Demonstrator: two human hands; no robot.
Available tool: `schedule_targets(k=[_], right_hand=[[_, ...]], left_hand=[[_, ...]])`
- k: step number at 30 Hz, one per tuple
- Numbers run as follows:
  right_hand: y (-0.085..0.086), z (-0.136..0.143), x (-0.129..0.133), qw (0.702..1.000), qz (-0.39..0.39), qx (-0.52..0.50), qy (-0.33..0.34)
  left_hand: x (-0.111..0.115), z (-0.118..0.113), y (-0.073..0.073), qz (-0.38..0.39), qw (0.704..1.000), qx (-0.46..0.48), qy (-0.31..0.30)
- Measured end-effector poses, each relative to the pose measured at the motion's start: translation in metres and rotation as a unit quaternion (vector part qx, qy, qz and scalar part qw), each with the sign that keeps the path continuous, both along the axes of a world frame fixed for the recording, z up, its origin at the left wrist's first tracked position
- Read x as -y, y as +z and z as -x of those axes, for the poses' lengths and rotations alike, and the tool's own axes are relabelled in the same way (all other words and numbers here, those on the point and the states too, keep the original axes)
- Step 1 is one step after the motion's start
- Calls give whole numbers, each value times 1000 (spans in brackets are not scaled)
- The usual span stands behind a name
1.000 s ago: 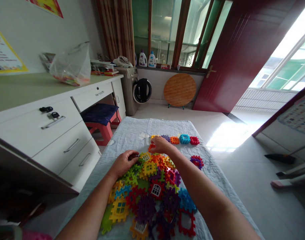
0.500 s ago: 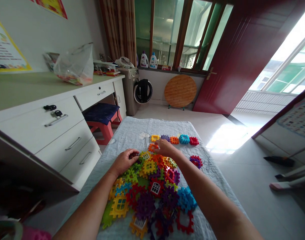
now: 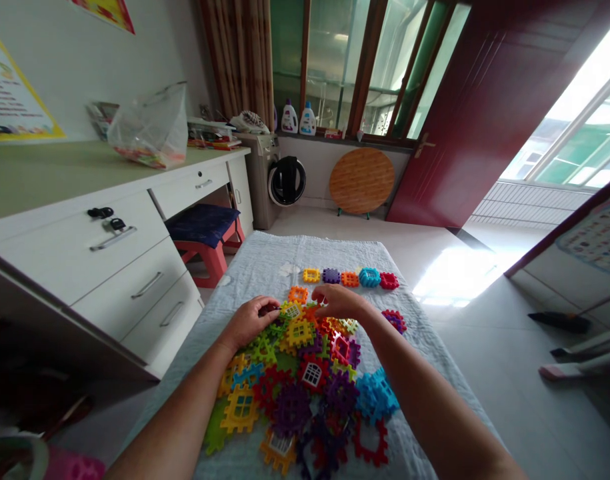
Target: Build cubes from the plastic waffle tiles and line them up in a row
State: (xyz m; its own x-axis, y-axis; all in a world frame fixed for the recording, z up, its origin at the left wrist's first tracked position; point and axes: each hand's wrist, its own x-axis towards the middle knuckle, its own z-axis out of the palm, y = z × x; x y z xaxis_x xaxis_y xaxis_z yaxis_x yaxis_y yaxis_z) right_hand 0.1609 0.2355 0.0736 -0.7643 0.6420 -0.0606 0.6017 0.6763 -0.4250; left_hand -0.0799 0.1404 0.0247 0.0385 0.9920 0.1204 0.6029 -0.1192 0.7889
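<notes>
Notched plastic pieces in many colours lie heaped on a cloth-covered table (image 3: 279, 250). My left hand (image 3: 255, 319) rests at the heap's upper left edge, fingers curled beside a yellow piece (image 3: 291, 310); what its fingertips hold, if anything, is hidden. Above the heap's far edge is my right hand (image 3: 339, 301), fingers bent and apart, with nothing seen between them. An orange square piece (image 3: 298, 294) lies between the hands. Farther back runs a row: yellow (image 3: 311, 275), purple (image 3: 331, 275), orange (image 3: 349, 279), blue (image 3: 369, 277) and red (image 3: 389, 281).
A red and purple piece (image 3: 395, 321) lies right of my right hand. Left of the table are a white desk (image 3: 119, 247) and a stool (image 3: 205, 230) with a dark seat. A washing machine (image 3: 259, 180) and a round wooden board (image 3: 362, 181) stand beyond.
The orange square piece has shifted slightly left, and my right hand has moved off it to the right and slightly nearer. My left hand has barely moved.
</notes>
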Motion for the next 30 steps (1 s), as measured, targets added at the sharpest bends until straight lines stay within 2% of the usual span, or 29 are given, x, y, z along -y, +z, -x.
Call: schedule_targets(k=[2,4,8,11,15,19,21,23,27,30], right_hand=[[-1,-6,5,1000,-1,10,18],[-3,-11,10,1000,0,-5,8],[-3,-21,17,992,78,-94,-37],[-6,-31,16,967,149,-187,-83],[-13,-37,10,921,197,-310,-132],[-18,-33,8,889,231,-365,-151],[-19,-30,10,892,232,-358,-151],[-20,-28,12,909,213,-326,-147],[-19,-26,16,956,120,-231,-132],[-14,-28,18,967,85,-213,-112]], left_hand=[[0,0,-1,2,1000,-9,-8],[0,1,-1,3,1000,-19,-18],[2,1,3,-5,999,-30,-39],[3,0,6,-4,998,-25,-50],[2,1,7,5,999,-20,-49],[2,1,7,14,999,-20,-38],[2,1,7,17,999,-16,-34],[3,0,6,21,999,-8,-31],[2,0,6,22,999,2,-27],[2,2,9,-6,999,-30,-11]])
